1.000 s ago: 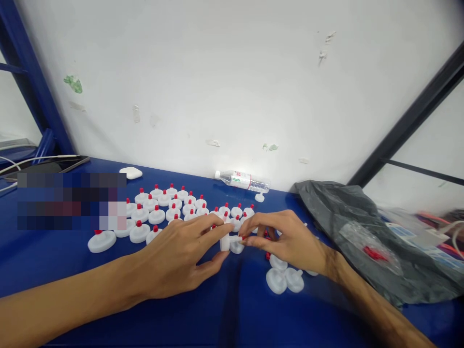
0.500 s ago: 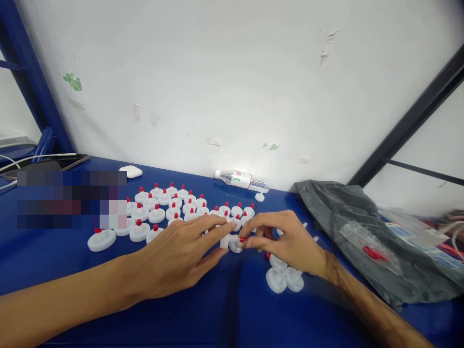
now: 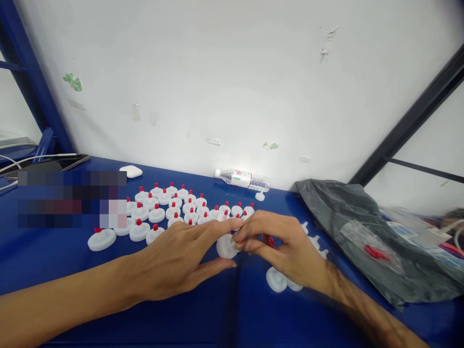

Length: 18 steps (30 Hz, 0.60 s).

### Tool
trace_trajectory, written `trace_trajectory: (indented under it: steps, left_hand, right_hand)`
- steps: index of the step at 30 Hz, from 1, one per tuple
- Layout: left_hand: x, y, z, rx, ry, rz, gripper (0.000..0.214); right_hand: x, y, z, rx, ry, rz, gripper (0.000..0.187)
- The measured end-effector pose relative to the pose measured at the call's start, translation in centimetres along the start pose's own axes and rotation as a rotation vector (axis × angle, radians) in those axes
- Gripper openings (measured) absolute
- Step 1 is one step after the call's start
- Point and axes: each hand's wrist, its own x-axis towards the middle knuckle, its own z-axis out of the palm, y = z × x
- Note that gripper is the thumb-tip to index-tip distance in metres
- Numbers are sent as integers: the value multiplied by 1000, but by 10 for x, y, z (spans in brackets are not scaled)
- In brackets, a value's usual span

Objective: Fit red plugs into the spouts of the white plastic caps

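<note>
Between my two hands is a white round cap (image 3: pixel 226 247), its flat face tilted toward me. My left hand (image 3: pixel 183 251) curves around it, forefinger above and thumb below, at its rim. From the right, the fingertips of my right hand (image 3: pixel 281 241) pinch the cap's other side; the part they grip is mostly hidden. A red tip (image 3: pixel 271 241) shows behind the right fingers. Under and beside that hand lie several loose white caps (image 3: pixel 277 279) without visible red tips. Left of my hands stand several white caps with red tips (image 3: pixel 139 232), upright in loose rows.
A clear plastic bottle (image 3: pixel 241 179) lies by the wall, with a single white cap (image 3: pixel 260 195) beside it. A grey plastic bag (image 3: pixel 366 261) covers the right side, with a clear packet of red pieces (image 3: pixel 375 251) on it. A white oval object (image 3: pixel 131 171) rests at the back left.
The cap between my hands has turned, so its round face shows now. My left thumb and forefinger have spread wider around it. My right hand has shifted slightly left.
</note>
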Motion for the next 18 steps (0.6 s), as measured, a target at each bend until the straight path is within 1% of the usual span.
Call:
trace_trajectory:
  steps: [3, 6, 8, 12, 14, 18]
  left_hand:
    - [-2, -3, 2, 7, 20, 38, 46]
    - [-2, -3, 2, 1, 17, 74, 50]
    - [0, -3, 0, 17, 31, 90, 50]
    - [1, -5, 0, 113, 68, 161, 40]
    - [0, -7, 1, 136, 77, 196, 35]
    - [-1, -9, 1, 131, 75, 207, 34]
  right_hand:
    - [-1, 3, 3, 6, 59, -54, 6]
    - [-2, 3, 5, 64, 82, -9, 5]
    - [-2, 1, 7, 103, 82, 47, 6]
    - [0, 0, 8, 154, 50, 133, 17]
    - [0, 1, 8, 152, 39, 140, 18]
    - [-1, 4, 8, 124, 38, 106, 16]
